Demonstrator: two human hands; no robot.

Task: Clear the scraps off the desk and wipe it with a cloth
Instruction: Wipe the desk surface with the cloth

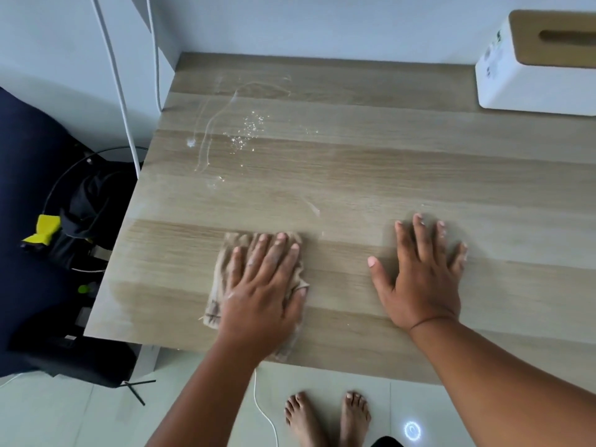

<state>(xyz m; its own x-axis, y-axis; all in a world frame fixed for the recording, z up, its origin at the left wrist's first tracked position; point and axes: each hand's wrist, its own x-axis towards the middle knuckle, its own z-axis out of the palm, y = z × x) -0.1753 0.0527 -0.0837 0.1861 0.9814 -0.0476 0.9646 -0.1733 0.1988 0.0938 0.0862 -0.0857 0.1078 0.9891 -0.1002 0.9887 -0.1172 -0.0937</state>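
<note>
Hands both flat on the pale wood-grain table (pixel 371 175). Left hand (pixel 264 285) spread with straight fingers, pressing down on a crumpled beige cloth (pixel 222 282) near the front-left edge; nothing curled round it, only palm and fingers holding it by pressure. Right hand (pixel 422 272) open too, fingers splayed, resting bare on the wood well to the right of the cloth, seemingly as a brace.

Cloth: soft, limp, light, probably damp. Bunched under the palm, with a frayed edge poking out on the left and a tail trailing off the near table edge below the wrist. Likely to fold, drag and slip out from under the hand rather than slide as one piece. Best taken from above, palm over the thick middle, fingertips spread toward the far edge to keep it flat; a pinch at a corner would only stretch it.

Farther back on the left, whitish smears and a scatter of small glinting specks (pixel 248 130), well apart from the cloth and not yet reached. Fine and loose by the look, likely to smear. White tissue box with a wooden lid (pixel 529 69) at the far right corner.
</note>
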